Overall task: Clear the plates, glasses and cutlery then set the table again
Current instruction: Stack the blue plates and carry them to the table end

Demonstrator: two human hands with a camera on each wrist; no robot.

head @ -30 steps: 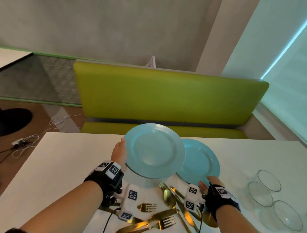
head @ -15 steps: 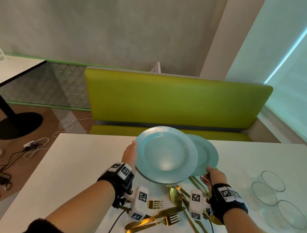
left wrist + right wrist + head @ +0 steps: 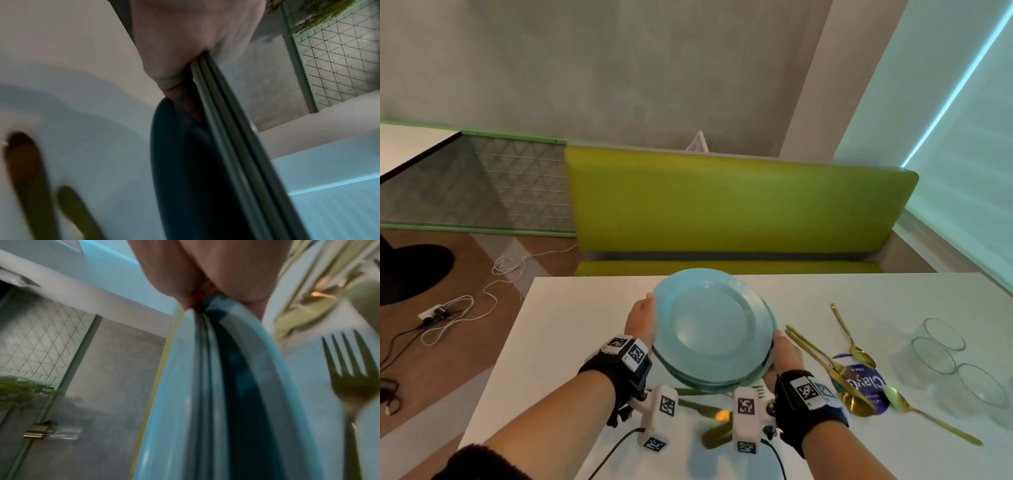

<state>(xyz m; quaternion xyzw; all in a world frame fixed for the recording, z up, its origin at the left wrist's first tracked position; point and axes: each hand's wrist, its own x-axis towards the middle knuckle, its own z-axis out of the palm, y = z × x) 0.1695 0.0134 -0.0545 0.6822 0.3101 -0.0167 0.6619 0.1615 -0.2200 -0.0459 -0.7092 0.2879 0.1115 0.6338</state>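
Nearest, gold cutlery lies on the white table. Above it, the left hand and right hand each grip opposite rims of a stack of blue plates, lifted clear of the table. Beyond stands a green bench.
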